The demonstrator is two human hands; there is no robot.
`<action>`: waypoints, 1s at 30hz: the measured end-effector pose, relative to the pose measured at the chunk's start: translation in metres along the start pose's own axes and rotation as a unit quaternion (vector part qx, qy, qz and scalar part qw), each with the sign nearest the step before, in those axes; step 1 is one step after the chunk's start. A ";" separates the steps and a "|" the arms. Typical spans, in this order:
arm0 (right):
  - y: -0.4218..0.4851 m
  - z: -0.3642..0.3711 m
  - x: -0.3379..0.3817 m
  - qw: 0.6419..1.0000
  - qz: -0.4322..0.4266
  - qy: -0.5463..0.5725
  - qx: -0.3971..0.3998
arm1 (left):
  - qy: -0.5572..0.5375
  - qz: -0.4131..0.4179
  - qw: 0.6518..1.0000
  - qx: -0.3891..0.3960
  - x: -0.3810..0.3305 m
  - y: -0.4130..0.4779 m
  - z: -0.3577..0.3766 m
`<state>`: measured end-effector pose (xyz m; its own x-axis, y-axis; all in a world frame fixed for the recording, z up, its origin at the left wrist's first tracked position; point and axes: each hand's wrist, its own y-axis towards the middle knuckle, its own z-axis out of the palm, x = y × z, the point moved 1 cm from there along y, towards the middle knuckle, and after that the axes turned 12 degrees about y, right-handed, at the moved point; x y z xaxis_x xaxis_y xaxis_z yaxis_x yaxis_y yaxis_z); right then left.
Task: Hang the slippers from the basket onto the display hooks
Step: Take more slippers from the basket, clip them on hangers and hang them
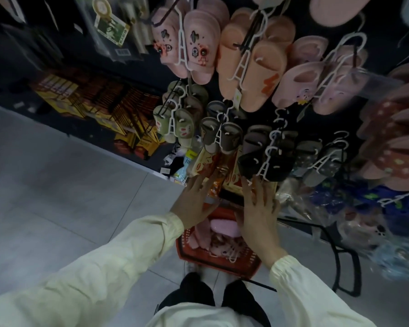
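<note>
Person is wearing a loose, creased cream long-sleeved top [99, 263] with gathered cuffs [284, 264] and black trousers [195, 292], left hand [196, 200] and right hand [257, 210] going ungloved.

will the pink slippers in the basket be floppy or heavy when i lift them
Probably light: the pink slippers look thick and foamy, like the hung pairs. Likely stiffish, since they keep their shape in the pile. A white hanger lies among them, so a pair may come up joined and snag the basket.
</note>
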<state>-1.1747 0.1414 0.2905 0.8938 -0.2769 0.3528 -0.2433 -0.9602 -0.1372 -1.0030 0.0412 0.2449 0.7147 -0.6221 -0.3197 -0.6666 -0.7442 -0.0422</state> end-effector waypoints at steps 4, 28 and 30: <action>-0.003 0.011 -0.013 1.000 -0.014 -0.006 0.025 | -0.010 -0.039 0.999 0.022 -0.012 -0.005 0.012; 0.001 0.167 -0.093 0.986 -0.071 0.042 0.147 | -0.116 -0.307 0.943 0.050 -0.023 -0.060 0.173; 0.003 0.186 -0.103 0.986 -0.067 0.034 0.147 | -0.112 -0.297 0.945 0.081 -0.015 -0.055 0.199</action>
<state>-1.1972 0.1741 0.0819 0.8803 -0.1602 0.4467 0.0036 -0.9390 -0.3438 -1.0190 0.1403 0.0638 0.9226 -0.0262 -0.3848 -0.1986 -0.8876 -0.4157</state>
